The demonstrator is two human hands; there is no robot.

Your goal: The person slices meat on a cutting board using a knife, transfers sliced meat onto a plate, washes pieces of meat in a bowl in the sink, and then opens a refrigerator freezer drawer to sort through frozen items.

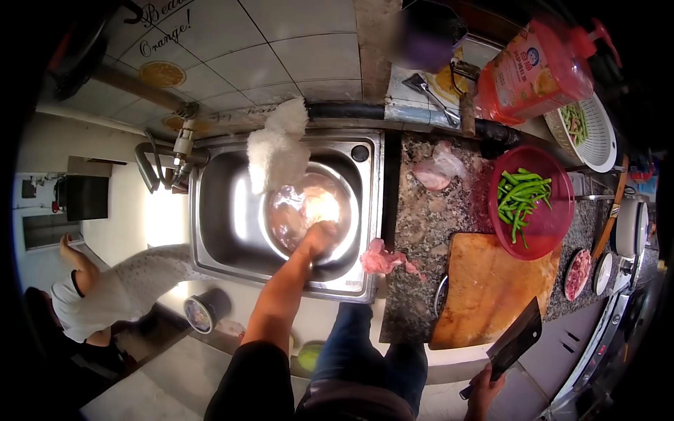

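My left hand [321, 240] reaches down into a metal bowl [353, 226] inside the steel sink [214, 238]. Its fingers are hidden by the back of the hand and the bright glare on the bowl's contents. My right hand [484, 390] is closed round the handle of a cleaver [517, 338], whose dark blade points up beside the front edge of the wooden cutting board [491, 295]. A pale pink piece of raw meat or skin [382, 258] lies at the sink's right rim, reaching onto the granite counter [421, 231].
A white fluffy cloth [277, 151] hangs over the sink's back edge. Beyond the board stands a pink basin [567, 210] with green peppers [521, 196]. A plastic bag [441, 167], a soap bottle [530, 77] and a plate of meat [578, 274] are nearby. Another person [95, 309] is at left.
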